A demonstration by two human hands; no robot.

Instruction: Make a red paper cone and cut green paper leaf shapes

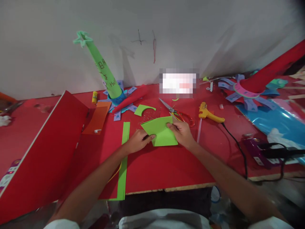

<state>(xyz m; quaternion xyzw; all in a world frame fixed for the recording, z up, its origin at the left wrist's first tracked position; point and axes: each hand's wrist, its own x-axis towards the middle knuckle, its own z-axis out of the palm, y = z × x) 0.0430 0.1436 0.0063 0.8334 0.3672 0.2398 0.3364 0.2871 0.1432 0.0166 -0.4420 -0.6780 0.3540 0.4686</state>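
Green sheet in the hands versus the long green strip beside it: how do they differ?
The green sheet is broad and gripped at its edges by the left hand and right hand; the green strip is narrow, long and untouched. The sheet lies wholly on the red table; the strip overhangs its near edge. Both share the same lime colour.

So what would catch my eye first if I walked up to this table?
Probably the green paper sheet at the centre, gripped by the left hand and right hand on the red table. Then the tall green cone standing by the wall, and the yellow glue gun to the right.
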